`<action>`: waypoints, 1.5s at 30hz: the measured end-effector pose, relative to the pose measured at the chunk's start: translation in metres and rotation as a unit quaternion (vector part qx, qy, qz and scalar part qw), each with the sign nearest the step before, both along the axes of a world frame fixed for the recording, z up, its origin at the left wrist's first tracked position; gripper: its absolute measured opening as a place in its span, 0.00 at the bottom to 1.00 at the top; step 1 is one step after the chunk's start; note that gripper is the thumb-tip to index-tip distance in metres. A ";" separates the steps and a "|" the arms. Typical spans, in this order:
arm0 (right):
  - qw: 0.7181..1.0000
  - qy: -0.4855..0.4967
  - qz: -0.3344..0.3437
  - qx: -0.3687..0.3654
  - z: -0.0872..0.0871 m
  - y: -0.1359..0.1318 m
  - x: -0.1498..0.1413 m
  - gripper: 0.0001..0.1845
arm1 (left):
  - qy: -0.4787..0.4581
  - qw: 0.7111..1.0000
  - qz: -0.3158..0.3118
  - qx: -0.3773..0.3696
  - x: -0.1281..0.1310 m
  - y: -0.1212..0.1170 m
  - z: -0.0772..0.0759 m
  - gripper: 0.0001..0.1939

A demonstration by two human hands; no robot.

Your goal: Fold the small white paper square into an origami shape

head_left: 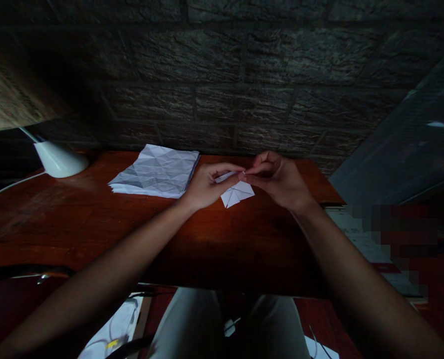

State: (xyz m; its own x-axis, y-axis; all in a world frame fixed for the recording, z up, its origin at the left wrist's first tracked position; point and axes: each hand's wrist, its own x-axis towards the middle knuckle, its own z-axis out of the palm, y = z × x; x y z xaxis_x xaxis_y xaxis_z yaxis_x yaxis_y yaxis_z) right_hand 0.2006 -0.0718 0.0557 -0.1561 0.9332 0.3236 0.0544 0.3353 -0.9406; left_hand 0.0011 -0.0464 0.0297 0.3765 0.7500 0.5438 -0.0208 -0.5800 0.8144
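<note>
A small folded piece of white paper (238, 193), marked with crease lines, is held up over the wooden table. My left hand (209, 185) comes at it from the left, with thumb and fingers closed on its upper edge. From the right, my right hand (280, 180) pinches the same edge, its fingertips meeting the left ones at a tiny white tip. The fingers cover part of the paper's top. Just left of my left hand lies a stack of creased white paper sheets (156, 170).
A lamp with a white base (60, 158) stands at the table's left, its cord running off left. The wooden table (76, 219) backs onto a dark brick wall (207, 60). A grey panel (401, 134) leans at the right. Papers and a cable lie below the table.
</note>
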 end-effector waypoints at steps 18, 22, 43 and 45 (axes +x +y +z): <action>0.998 -0.045 -0.022 0.024 -0.003 0.000 0.000 0.31 | -0.041 0.995 -0.016 -0.086 0.003 0.004 -0.008 0.13; 0.999 -0.041 0.000 0.015 -0.002 -0.001 0.001 0.31 | -0.035 0.996 -0.007 -0.077 0.002 0.006 -0.008 0.12; 0.998 -0.047 -0.011 0.027 -0.006 0.001 0.000 0.27 | -0.017 0.997 0.000 -0.077 -0.001 0.008 -0.009 0.13; 0.999 -0.045 -0.009 0.022 -0.006 0.001 0.000 0.26 | -0.019 0.996 -0.002 -0.082 -0.001 0.008 -0.009 0.15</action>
State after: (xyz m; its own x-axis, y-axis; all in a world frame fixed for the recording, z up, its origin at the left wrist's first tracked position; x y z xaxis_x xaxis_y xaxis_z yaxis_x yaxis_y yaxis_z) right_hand 0.2008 -0.0708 0.0498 -0.1705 0.9212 0.3497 0.1448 0.3745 -0.9159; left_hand -0.0001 -0.0384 0.0211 0.3613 0.8284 0.4279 -0.0545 -0.4394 0.8967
